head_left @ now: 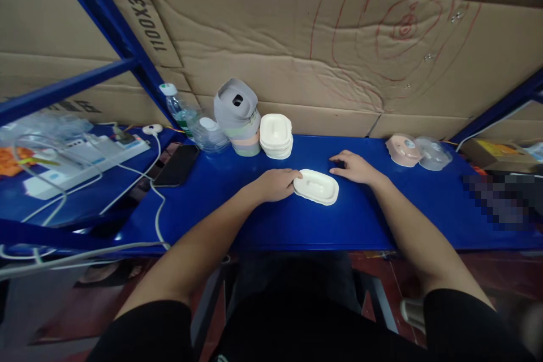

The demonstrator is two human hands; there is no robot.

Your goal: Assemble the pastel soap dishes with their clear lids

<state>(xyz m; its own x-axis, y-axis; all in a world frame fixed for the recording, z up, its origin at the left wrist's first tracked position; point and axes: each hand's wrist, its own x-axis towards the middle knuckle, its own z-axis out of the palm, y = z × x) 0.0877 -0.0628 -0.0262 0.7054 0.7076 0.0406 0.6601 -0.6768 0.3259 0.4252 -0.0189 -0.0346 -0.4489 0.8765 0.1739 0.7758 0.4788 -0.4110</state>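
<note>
A cream-coloured, rounded oblong plastic lid-like piece [316, 187] with a raised middle lies on the blue table in front of me. At its left end, my left hand [278, 184] grips the rim, thumb and fingers closed on it. My right hand [354, 168] is just off the piece's right side, fingers apart and holding nothing. Behind the piece stands a short stack of similar cream pieces [275, 134]. Next to that stack rises a taller one of grey, green and peach pieces [237, 113], the top one with a dark slot.
A water bottle [175, 103], a clear round container [212, 134] and a black phone [177, 165] are at the left. White cables run by a power strip [89, 167]. Pink [403, 150] and clear [433, 153] pieces sit back right. Cardboard [271, 34] walls the back.
</note>
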